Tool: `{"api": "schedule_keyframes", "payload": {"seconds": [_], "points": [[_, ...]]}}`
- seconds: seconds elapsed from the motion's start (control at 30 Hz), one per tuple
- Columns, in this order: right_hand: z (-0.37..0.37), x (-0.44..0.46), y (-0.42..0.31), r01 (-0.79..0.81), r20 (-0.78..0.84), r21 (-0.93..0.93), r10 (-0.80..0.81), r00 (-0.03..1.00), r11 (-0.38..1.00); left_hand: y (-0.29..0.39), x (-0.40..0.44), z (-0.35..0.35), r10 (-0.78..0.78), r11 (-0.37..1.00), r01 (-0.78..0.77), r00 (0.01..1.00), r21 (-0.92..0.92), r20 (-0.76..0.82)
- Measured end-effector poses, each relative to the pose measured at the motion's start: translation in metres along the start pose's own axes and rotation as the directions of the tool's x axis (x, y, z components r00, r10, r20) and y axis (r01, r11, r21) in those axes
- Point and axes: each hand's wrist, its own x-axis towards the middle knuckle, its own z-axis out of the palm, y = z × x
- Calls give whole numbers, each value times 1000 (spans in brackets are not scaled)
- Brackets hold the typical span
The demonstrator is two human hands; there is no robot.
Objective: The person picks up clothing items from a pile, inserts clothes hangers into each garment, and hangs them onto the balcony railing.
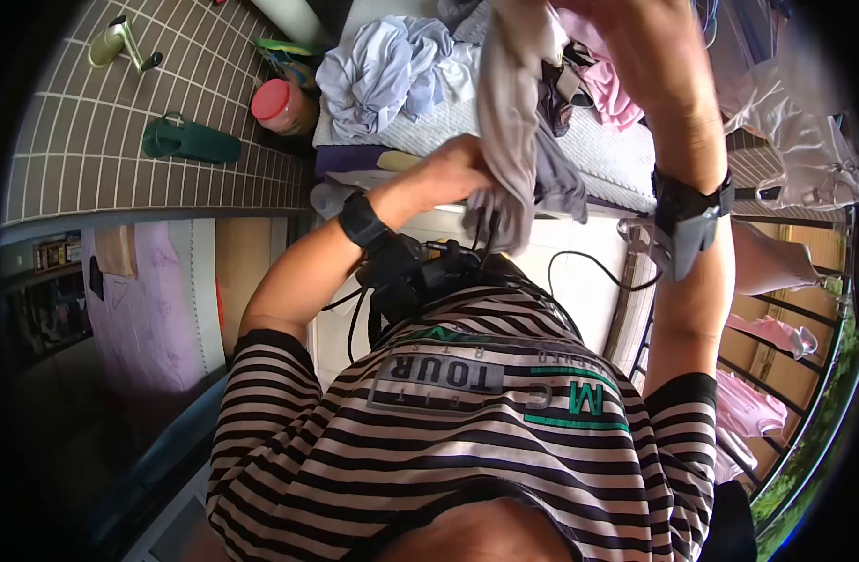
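A grey garment [509,112] is hanging lengthwise up the view, the left hand [456,172] gripping its left edge, lower down; the right hand [628,42], above, is blurring, its grip untellable.

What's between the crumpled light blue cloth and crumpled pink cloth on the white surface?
Head view: white cloth, long greyish cloth hanging, bunched dark item.

Matt cloth garment [508,112], smooth plastic lid [271,97]
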Motion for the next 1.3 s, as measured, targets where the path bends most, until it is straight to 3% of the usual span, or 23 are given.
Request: {"api": "schedule_keyframes", "payload": {"seconds": [0.07, 0.17, 0.2, 0.23, 0.3, 0.33, 0.37, 0.43, 0.47, 0.53, 0.6, 0.63, 0.7, 0.77, 0.83, 0.93, 0.97, 1.03, 1.1, 1.13, 1.17, 1.23, 1.3], "points": [[-18, -21, 31, -87, -39, -358, 78, 996, 930, 0, -4, -3, -29, 948, -13, 991, -318, -128], [-12, -71, 63, -94, 122, -388, 152, 981, 917, 3, -4, -24, -210, 831, 74, 960, -551, -188], [-3, -87, 68, -102, 205, -380, 192, 960, 919, 0, -2, -32, -231, 804, 87, 957, -588, -175], [3, -99, 69, -110, 284, -375, 227, 932, 920, -11, 2, -39, -153, 893, 52, 969, -447, -193], [19, -105, 62, 72, 338, -575, 157, 928, 815, -23, 9, -46, -41, 961, -17, 978, -276, -203], [22, -106, 61, 20, 297, -588, 193, 935, 809, -20, 11, -46, -10, 965, -46, 977, -259, -212], [21, -103, 66, 117, 254, -630, 61, 965, 767, -8, 11, -44, 21, 967, -76, 975, -242, -221], [17, -91, 56, 58, 112, -621, 16, 994, 782, 30, 9, -35, -130, 832, -23, 963, -555, -235], [12, -85, 52, 132, 90, -635, -97, 991, 761, 48, 4, -35, -44, 838, -82, 975, -539, -216], [12, -74, 37, 77, -15, -721, -127, 992, 689, 73, -10, -22, 140, 953, -232, 907, -193, -398], [22, -65, 24, 33, -111, -733, -168, 980, 680, 95, -28, -10, 445, 882, -377, 864, 284, -235], [26, -61, 21, 98, -83, -724, -227, 970, 683, 102, -33, -5, 549, 743, -427, 829, 516, -106], [33, -59, 16, 49, -96, -594, -132, 987, 803, 94, -35, 6, 570, 762, -403, 789, 507, -230], [34, -59, 6, 66, -80, -548, -130, 988, 834, 82, -44, -4, 489, 792, -262, 812, 551, -318], [34, -62, -4, 70, -91, -527, -139, 986, 847, 76, -57, -19, 306, 814, -76, 898, 575, -316], [28, -62, -14, 87, -27, -558, -123, 992, 826, 84, -78, -34, 318, 935, -240, 892, 260, -322], [26, -60, -15, 68, -22, -551, -96, 995, 832, 87, -84, -39, 411, 886, -287, 849, 364, -332], [12, -53, -4, 107, 26, -646, -119, 993, 756, 98, -104, -49, 241, 971, -220, 890, 98, -388], [1, -45, 0, -83, -44, -514, 71, 997, 854, 89, -114, -75, 344, 926, -243, 858, 288, -382], [-8, -39, 2, -112, 15, -575, 147, 989, 811, 94, -114, -77, 361, 918, -231, 824, 322, -437], [-15, -36, 7, -287, 17, -508, 343, 939, 812, 94, -117, -80, 348, 908, -171, 816, 384, -461], [-26, -28, 16, -400, 78, -469, 488, 869, 788, 92, -125, -87, 320, 870, -37, 800, 492, -507], [-22, -18, 12, -249, 228, -479, 394, 891, 842, 82, -124, -85, 391, 811, -45, 783, 583, -484]]}}
